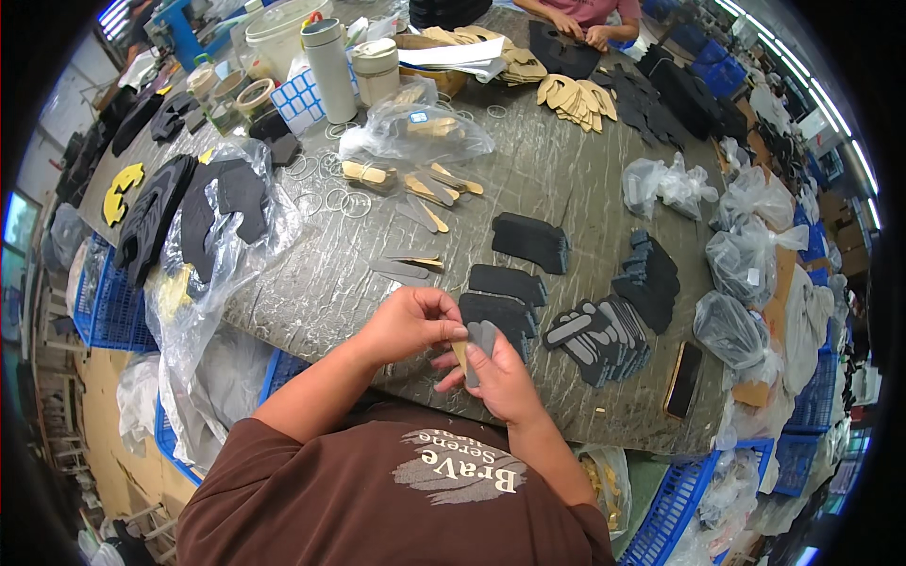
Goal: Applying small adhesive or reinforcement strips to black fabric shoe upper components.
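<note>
My left hand (pixel 415 325) pinches a thin tan strip (pixel 460 350) between thumb and fingertips. Against it, my right hand (pixel 506 382) grips a grey rounded strip (pixel 482 336), its thumb pressed on the face. Just beyond my hands lie stacks of black fabric pieces (pixel 498 314) with bluish edges. To the right, more black pieces carry grey strips (pixel 592 330) laid across them. Several loose grey strips (pixel 401 272) with tan backing rest left of the stacks, and bundles of tan strips (pixel 436 184) sit farther up the table.
A phone (pixel 682 379) lies near the table's right edge. Plastic bags (pixel 736 330) and blue crates (pixel 670 509) line that side. Black shaped pieces on clear film (pixel 274 212) cover the left. A grey tumbler (pixel 329 71) stands at the back; across the table, another person's hands (pixel 580 33) work.
</note>
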Motion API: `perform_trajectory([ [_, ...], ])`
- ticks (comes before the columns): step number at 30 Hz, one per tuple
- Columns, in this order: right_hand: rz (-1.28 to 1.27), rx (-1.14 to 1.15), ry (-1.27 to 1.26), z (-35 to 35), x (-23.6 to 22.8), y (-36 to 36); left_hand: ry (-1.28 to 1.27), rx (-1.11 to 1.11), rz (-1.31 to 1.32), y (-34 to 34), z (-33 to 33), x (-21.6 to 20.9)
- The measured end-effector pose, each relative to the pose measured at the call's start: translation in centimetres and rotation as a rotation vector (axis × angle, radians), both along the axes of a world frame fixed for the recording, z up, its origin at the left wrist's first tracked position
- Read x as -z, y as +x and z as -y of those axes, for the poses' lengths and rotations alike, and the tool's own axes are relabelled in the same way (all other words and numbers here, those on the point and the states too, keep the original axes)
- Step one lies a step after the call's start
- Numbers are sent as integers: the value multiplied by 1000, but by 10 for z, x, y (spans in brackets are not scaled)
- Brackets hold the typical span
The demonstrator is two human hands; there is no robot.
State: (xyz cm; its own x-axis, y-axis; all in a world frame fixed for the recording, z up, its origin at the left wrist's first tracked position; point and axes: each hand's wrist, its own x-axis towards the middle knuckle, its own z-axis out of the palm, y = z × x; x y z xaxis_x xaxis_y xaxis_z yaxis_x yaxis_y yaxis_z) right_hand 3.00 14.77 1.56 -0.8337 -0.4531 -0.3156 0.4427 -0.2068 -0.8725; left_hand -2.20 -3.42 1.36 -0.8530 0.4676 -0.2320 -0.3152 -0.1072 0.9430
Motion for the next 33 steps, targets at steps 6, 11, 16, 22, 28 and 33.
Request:
perform_trajectory([
  [6,88,489,-127,-5,16,-5,-128,-429,-120,-1,-2,-3],
  [11,333,196,-751,0,24,-4,-366,-327,-1284,15,-12,-8],
  [16,305,364,-465,3,15,0,-400,-179,-1452,25,-14,-9],
  [22,497,59,-917,-23,37,-5,-52,-5,-1066,11,8,-23],
  [28,202,-411,-482,-10,9,8,-60,618,-947,-10,18,-53],
  [33,144,-146,-339,-2,15,14,-254,505,-989,-11,13,-50],
])
